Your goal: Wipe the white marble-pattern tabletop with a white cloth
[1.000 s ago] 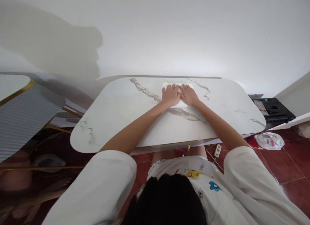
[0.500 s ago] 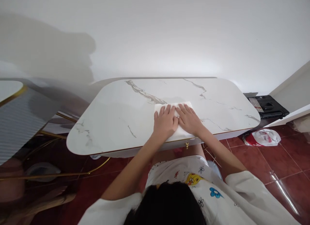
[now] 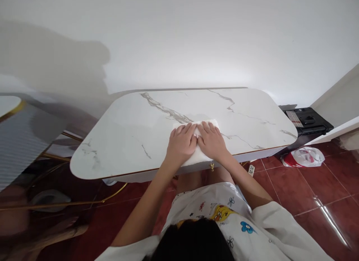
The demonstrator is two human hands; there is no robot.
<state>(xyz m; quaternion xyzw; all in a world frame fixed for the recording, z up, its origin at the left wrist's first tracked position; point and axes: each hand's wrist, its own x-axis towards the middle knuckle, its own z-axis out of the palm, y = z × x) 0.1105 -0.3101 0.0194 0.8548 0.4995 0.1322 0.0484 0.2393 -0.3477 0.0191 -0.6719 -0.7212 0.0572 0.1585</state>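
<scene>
A folded white cloth [image 3: 199, 154] lies on the white marble-patterned tabletop [image 3: 117, 141], close to its front edge. My left hand [image 3: 181, 143] rests flat on the left part of the cloth, fingers stretched forward. On the right part lies my right hand [image 3: 211, 140], likewise flat with its fingers a little apart. The thumbs meet or nearly meet in the middle. Much of the cloth is covered by the hands. Just below the front edge a small brass knob [image 3: 212, 166] shows on the table's front.
The table stands against a white wall [image 3: 179, 40]. At right are a black case [image 3: 311, 120] and a red and white plastic bag [image 3: 304, 157] on the red tiled floor [image 3: 316, 182]. A gold-edged piece of furniture [image 3: 17, 109] stands left. A white power strip [image 3: 251, 170] lies below.
Both hands and the cloth have slid slightly left over the tabletop, hands still flat. The view has shifted a little, and the power strip now shows beside my right forearm.
</scene>
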